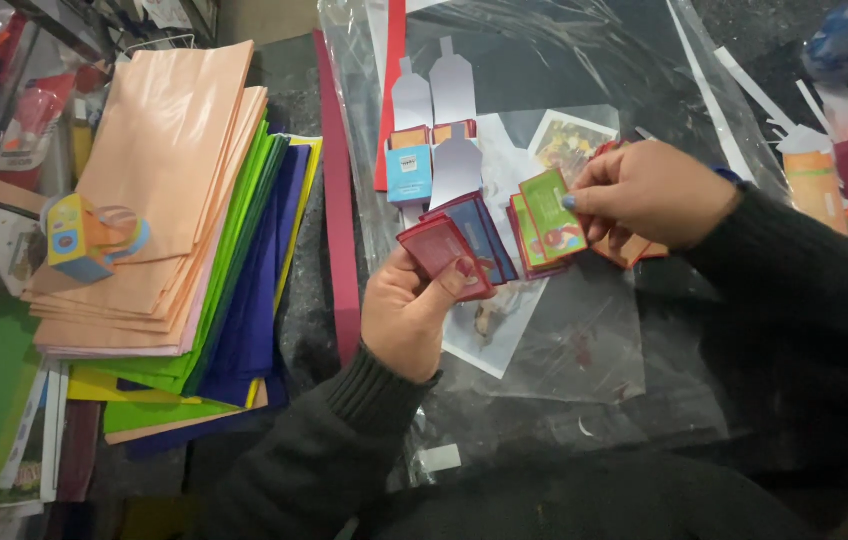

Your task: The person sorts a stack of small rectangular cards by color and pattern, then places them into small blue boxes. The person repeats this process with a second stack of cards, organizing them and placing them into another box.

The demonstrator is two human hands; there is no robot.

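Cards (464, 245), small and red-bordered, are fanned in the left hand (406, 315), thumb pinned across the front one. Just right of that fan, the right hand (649, 195) pinches a green-faced card (552, 212) by its top edge, with a few more stacked behind it. Both hands hover over a clear plastic sheet (584, 340) on the worktop. Further left of the fan sits a pile of coloured paper bags (179, 200) with a little yellow-and-blue box (79, 240) on top. Tip, I'd say: keep the thumb pressure light so single cards slide off without dragging their neighbours.
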